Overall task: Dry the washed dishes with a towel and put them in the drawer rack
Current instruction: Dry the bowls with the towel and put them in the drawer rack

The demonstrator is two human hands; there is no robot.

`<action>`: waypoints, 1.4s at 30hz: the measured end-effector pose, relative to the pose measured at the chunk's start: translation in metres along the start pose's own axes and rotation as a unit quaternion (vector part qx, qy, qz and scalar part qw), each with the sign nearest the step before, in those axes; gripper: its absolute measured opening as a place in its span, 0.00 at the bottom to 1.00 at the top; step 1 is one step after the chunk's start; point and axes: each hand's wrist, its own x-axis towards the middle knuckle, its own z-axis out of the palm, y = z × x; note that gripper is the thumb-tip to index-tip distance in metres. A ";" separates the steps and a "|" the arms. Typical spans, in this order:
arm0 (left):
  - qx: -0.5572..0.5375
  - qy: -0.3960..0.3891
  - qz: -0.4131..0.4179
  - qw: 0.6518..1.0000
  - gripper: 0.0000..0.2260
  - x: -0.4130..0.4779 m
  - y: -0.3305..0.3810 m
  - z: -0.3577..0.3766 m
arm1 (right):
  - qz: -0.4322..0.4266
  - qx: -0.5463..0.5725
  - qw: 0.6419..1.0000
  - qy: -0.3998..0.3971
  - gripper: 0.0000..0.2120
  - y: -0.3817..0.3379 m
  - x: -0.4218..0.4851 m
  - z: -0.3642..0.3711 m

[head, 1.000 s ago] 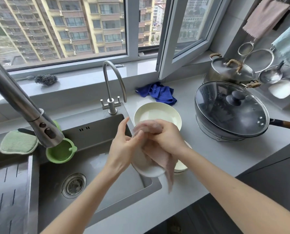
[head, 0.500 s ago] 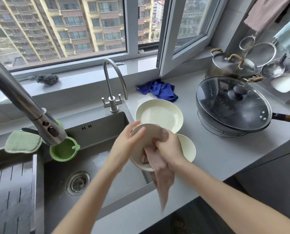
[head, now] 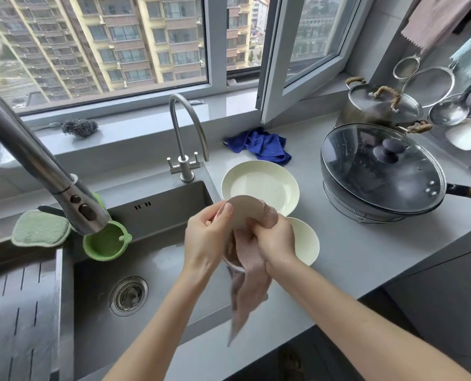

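Head view: drying step, centre frame, above the sink edge. Left hand pinched the dish rim; right hand clutched the towel against it. Dish tilted on edge, broad face toward camera; round, no long axis. Next likely: turn it, wipe the rest; rack not in view.

Bright, flat daylight from the window straight ahead; overcast, no hard sun. Shadows are soft and faint under the glass lid and along the bench edge; the floor below is dark. Pale sheen on the sink bottom, grey glare on the lid, mild gloss on the plate. The near faucet looms, slightly soft. Strong wide-angle bend: window frames and towers lean outward at the edges. Towel tail a bit smeared. Centre sharp.
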 end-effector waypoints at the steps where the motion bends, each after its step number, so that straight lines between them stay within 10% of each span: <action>1: 0.011 0.030 0.005 0.999 0.17 0.000 -0.002 0.002 | 0.039 0.037 0.999 0.007 0.11 0.006 -0.003 0.004; 4: -0.007 0.078 -0.010 0.997 0.08 0.002 -0.004 0.001 | 0.056 0.029 0.996 -0.057 0.14 0.010 -0.011 0.000; 8: -0.113 0.048 -0.255 0.959 0.14 0.012 -0.001 -0.028 | -0.106 -0.224 0.967 -0.066 0.25 -0.042 -0.010 -0.045; 16: -0.046 -0.101 -0.278 0.954 0.24 0.010 0.008 -0.036 | -0.403 -0.578 0.681 -0.200 0.25 -0.064 -0.035 -0.023; 23: 0.046 -0.047 -0.200 0.978 0.19 -0.004 0.015 -0.013 | -0.485 -0.441 0.748 -0.105 0.05 -0.021 -0.027 -0.017; 29: 0.031 -0.062 -0.208 0.976 0.20 -0.003 0.005 -0.008 | -0.302 -0.268 0.876 -0.263 0.11 -0.033 -0.058 -0.014; 33: 0.081 -0.180 -0.241 0.950 0.21 -0.008 0.004 -0.009 | -0.222 -0.435 0.758 -0.432 0.12 -0.045 -0.058 -0.058; 36: 0.106 -0.252 -0.218 0.937 0.20 -0.016 0.007 0.001 | -0.304 -0.578 0.639 -0.407 0.16 -0.036 -0.048 -0.080; 42: 0.053 -0.311 -0.156 0.936 0.16 -0.024 0.024 0.025 | -0.505 -0.446 0.710 -0.205 0.12 -0.020 -0.056 -0.121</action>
